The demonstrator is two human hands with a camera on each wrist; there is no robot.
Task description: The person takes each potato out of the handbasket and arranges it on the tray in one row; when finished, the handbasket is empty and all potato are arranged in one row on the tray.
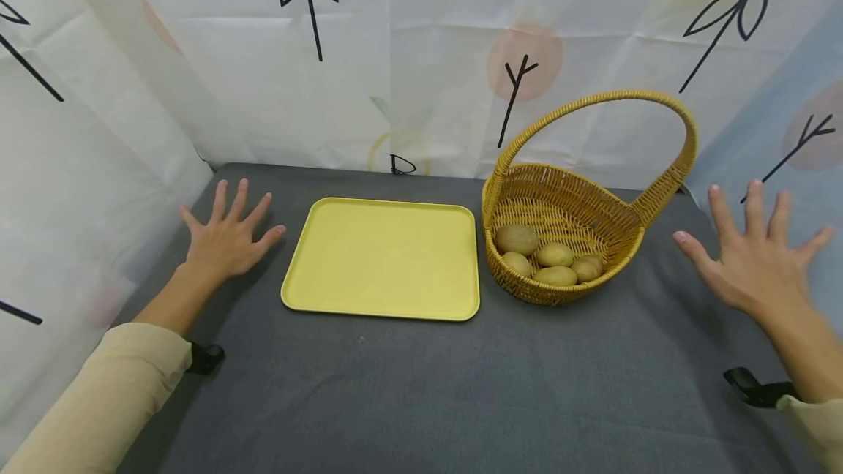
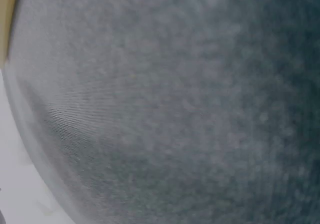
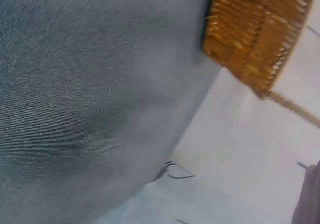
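Observation:
Fingers spread, my left hand (image 1: 224, 243) is at the left of the grey cloth, holding nothing, with a yellow tray (image 1: 382, 258) to its right. My right hand (image 1: 757, 262), also spread and holding nothing, is on the far right. Between the tray and that hand stands a wicker basket (image 1: 560, 189) with a tall arched handle. Several potatoes (image 1: 516, 239) lie in the bottom of the basket. The right wrist view catches the basket's side (image 3: 255, 33) and a sliver of a finger (image 3: 307, 199). Only the tray's edge (image 2: 6, 18) shows in the left wrist view.
Grey cloth (image 1: 421, 393) covers the table. White patterned sheets (image 1: 435, 79) with plant drawings hang behind it and on the left side, and a bluish sheet (image 1: 810, 93) hangs on the right. Black straps (image 1: 205, 358) are at both wrists, by the beige sleeves.

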